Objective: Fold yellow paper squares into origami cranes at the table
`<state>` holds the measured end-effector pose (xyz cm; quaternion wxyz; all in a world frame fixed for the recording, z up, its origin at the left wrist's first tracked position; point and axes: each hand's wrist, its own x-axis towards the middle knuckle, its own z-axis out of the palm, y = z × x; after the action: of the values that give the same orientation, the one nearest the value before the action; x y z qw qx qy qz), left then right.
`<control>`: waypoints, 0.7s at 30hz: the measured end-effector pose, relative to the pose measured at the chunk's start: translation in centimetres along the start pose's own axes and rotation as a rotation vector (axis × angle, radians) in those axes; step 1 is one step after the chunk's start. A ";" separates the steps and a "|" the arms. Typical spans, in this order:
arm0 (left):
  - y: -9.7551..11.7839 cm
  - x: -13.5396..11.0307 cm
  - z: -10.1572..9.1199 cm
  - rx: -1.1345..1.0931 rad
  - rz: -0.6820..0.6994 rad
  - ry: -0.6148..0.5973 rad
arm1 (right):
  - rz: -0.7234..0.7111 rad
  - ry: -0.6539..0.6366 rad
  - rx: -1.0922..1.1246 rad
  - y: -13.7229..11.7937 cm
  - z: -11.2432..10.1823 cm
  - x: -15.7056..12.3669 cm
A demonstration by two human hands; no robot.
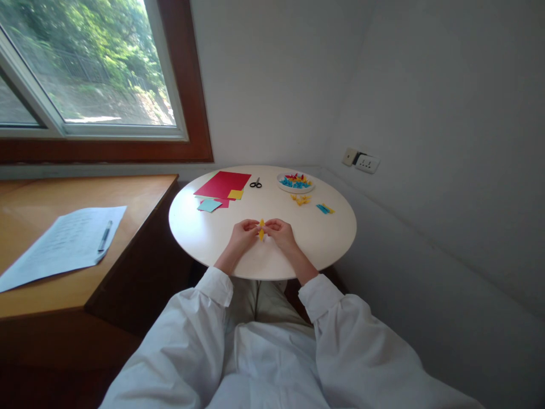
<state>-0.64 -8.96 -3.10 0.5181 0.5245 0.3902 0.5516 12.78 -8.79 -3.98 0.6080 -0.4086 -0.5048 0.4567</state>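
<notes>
Between my two hands is a small piece of folded yellow paper, upright and narrow, above the near half of the round white table. My left hand pinches it from the left. From the other side, the fingertips of my right hand close on the same piece. The fingers hide its middle. Beyond my right hand lie several yellow folded paper pieces in a loose group. A white dish behind them holds many small blue, yellow and red folded pieces.
Black-handled scissors lie near the far edge of the round table. Left of them are red sheets, a yellow square and light-blue squares. Blue and yellow strips lie right. A wooden desk bears paper and a pen.
</notes>
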 end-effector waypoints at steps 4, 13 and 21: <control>0.2 -0.2 0.2 -0.031 -0.032 -0.017 | 0.000 -0.021 0.008 0.0 0.0 -0.1; 0.6 -0.3 0.2 -0.068 -0.040 -0.008 | -0.008 -0.046 -0.004 -0.3 0.2 -0.4; 0.5 -0.1 0.1 -0.071 -0.033 0.006 | -0.030 -0.042 -0.082 -0.9 0.4 -0.7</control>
<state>-0.65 -9.19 -2.67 0.5442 0.4976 0.3805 0.5582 12.48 -9.64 -3.20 0.5866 -0.4158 -0.5420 0.4349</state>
